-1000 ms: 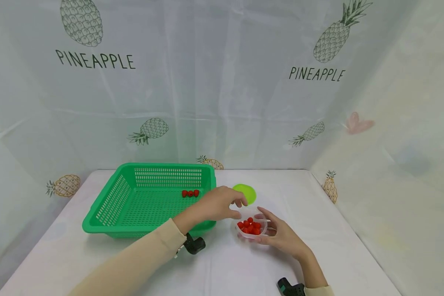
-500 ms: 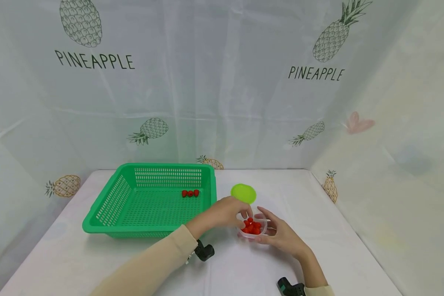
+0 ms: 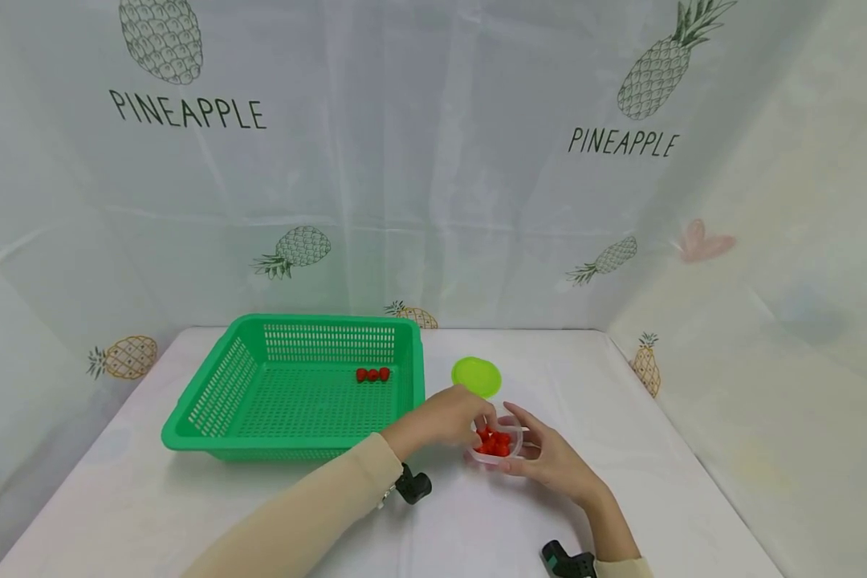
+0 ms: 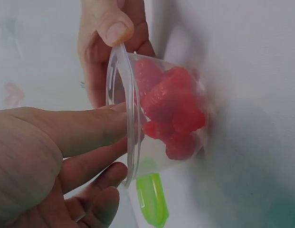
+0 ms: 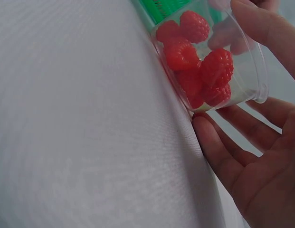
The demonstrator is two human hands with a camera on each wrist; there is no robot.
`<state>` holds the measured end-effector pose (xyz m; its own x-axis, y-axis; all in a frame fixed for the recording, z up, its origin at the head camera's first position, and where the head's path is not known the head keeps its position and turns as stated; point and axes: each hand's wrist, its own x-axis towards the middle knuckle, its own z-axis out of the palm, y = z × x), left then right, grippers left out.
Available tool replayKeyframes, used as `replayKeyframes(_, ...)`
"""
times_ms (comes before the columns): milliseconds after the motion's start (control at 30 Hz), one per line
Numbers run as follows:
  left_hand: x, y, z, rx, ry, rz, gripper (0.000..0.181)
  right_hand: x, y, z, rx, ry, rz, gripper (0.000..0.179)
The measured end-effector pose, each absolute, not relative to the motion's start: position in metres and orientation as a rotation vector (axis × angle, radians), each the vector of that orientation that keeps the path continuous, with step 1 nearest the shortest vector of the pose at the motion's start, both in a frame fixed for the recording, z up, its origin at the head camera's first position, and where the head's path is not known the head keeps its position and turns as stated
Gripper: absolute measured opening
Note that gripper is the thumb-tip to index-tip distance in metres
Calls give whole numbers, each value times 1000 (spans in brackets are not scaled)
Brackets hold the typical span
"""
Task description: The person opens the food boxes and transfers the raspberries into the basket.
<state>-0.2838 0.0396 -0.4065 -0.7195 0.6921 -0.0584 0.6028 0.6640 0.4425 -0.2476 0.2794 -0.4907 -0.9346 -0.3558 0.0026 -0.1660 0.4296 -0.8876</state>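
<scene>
A small clear plastic cup (image 3: 486, 461) stands on the table with several red raspberries (image 4: 173, 99) inside. My right hand (image 3: 552, 461) holds the cup from its right side, thumb on the near side and fingers round the far side. Over the rim from the left, my left hand (image 3: 453, 417) reaches in. In the left wrist view its thumb and forefinger pass the rim toward the raspberries, and its other fingers stay outside. No raspberry is plainly gripped there; the fingertips are partly blurred behind the plastic. The right wrist view shows the raspberries (image 5: 217, 67) through the cup wall.
A large green slotted basket (image 3: 260, 443) stands left of the cup, with three raspberries (image 3: 372, 375) in a row near its right side. A bright green round lid (image 3: 476, 377) lies behind the cup. A white cloth covers the table (image 3: 621, 498).
My left hand has moved right and down, from beside the cup's rim to inside it. The right hand keeps its hold on the cup. The head view has shifted slightly.
</scene>
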Motion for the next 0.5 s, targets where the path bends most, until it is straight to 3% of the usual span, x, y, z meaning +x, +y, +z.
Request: replayKeyframes(500,-288,50,-399,1000,2660,380,16,-249,278,-489,-463,2522,-1494,99)
